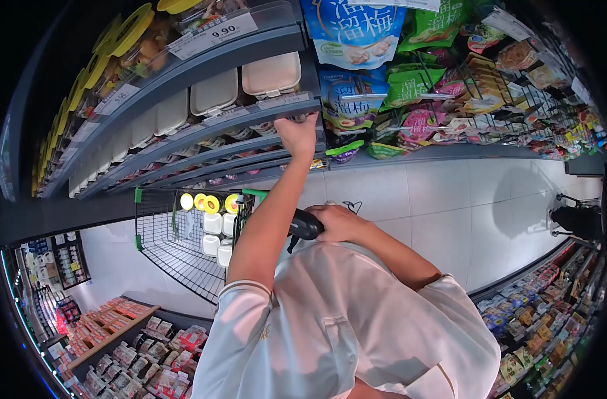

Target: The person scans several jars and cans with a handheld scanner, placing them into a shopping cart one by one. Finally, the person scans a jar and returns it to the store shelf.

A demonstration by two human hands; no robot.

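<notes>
My left hand point(298, 135) is stretched out to the shelf unit, its fingers bent at the front edge of a tier, just below a price strip point(283, 100). The fingertips are partly hidden there, and what they grip is too small to make out. Above it, white lidded boxes point(271, 74) stand in a row. My right hand point(340, 223), close to my body, is wrapped round a black rounded handheld device point(306, 225). Left of my left forearm, a wire shopping cart point(170, 249) holds several white boxes point(212, 224) and yellow-lidded tubs point(211, 203).
Yellow-lidded tubs point(132, 30) fill the top shelf. Hanging snack bags point(353, 36) line the rack at the right. Tiled floor point(443, 199) runs behind me, with a black wheeled object point(576, 219) at far right. Packaged goods point(144, 362) lie in displays at the bottom.
</notes>
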